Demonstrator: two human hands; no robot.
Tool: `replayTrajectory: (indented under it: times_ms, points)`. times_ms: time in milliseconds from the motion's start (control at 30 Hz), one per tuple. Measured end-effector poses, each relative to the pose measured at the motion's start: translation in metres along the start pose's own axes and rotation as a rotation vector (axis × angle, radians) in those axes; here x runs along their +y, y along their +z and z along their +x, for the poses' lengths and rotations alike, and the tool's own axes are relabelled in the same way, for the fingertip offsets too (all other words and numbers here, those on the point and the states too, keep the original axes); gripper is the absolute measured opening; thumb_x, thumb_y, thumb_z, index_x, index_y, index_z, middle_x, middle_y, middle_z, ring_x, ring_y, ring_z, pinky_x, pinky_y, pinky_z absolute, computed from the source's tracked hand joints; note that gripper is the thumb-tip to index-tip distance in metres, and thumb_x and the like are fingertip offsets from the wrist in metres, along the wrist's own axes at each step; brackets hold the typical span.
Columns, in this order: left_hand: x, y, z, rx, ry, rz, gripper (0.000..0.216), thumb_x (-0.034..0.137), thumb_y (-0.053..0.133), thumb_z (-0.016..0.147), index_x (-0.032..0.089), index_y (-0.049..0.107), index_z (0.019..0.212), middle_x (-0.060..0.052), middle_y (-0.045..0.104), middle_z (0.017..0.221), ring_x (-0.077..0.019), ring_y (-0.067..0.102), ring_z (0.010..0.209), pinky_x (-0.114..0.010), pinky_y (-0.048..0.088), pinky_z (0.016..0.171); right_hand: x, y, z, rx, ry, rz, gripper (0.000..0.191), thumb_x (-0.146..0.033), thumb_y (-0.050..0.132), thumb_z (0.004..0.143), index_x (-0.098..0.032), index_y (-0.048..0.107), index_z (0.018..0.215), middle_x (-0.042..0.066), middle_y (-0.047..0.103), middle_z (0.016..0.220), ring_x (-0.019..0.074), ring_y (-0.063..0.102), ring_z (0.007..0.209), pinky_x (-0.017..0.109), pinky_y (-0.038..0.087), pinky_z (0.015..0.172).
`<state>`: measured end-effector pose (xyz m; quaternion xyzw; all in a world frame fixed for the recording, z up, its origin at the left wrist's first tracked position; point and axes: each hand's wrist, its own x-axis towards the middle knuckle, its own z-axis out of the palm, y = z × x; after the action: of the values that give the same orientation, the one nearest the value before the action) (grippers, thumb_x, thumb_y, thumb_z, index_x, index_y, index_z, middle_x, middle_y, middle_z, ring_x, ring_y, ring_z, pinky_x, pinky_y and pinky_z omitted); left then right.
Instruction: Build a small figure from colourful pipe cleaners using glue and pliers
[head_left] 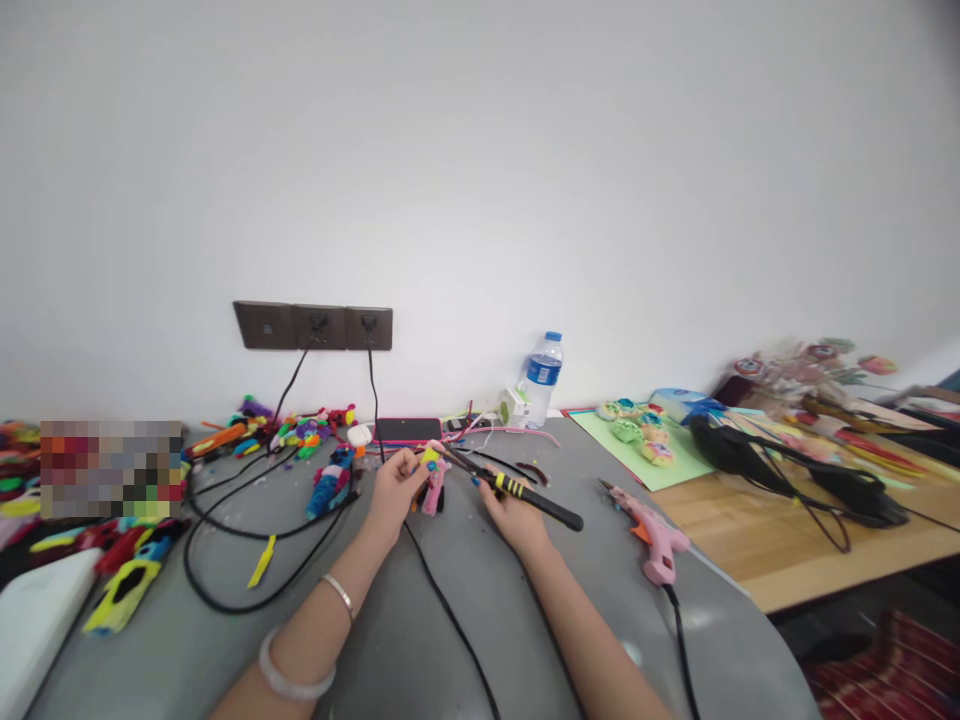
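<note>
My left hand [395,492] is closed around a small pink and yellow pipe-cleaner figure [433,482] held upright on the grey table [420,640]. My right hand [512,512] grips a black tool with a yellow-striped handle [525,492]. Its thin tip points left and reaches the top of the figure. Two bracelets sit on my left wrist.
A pink glue gun [652,535] lies right of my hands, its cord running off the front edge. Black cables loop from wall sockets [315,326] across the left side. Colourful craft pieces, a phone [407,430] and a water bottle [541,378] stand behind. A wooden table [787,520] adjoins on the right.
</note>
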<state>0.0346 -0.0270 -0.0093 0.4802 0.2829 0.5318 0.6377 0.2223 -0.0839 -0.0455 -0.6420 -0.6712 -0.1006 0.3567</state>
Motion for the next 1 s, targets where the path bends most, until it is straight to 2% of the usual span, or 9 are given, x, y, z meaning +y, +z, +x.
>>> replayTrajectory:
  times_ms: [667, 1000]
  points:
    - [0.0024, 0.001, -0.0006, 0.024, 0.003, 0.015, 0.044, 0.032, 0.077, 0.063, 0.022, 0.035, 0.061, 0.008, 0.043, 0.051, -0.0103, 0.048, 0.05, -0.021, 0.038, 0.052, -0.0033, -0.003, 0.0014, 0.003, -0.008, -0.02, 0.035, -0.04, 0.039, 0.095, -0.021, 0.064, 0.082, 0.0, 0.058, 0.053, 0.0179, 0.058, 0.052, 0.025, 0.038, 0.051]
    - [0.0024, 0.0007, -0.0006, 0.023, 0.007, 0.03, 0.044, 0.031, 0.077, 0.063, 0.022, 0.034, 0.06, 0.008, 0.043, 0.051, -0.0099, 0.048, 0.05, -0.021, 0.037, 0.052, -0.0015, -0.0013, 0.0005, -0.001, -0.006, -0.038, 0.036, -0.041, 0.039, 0.095, -0.021, 0.066, 0.084, 0.001, 0.061, 0.057, 0.0189, 0.06, 0.057, 0.025, 0.039, 0.054]
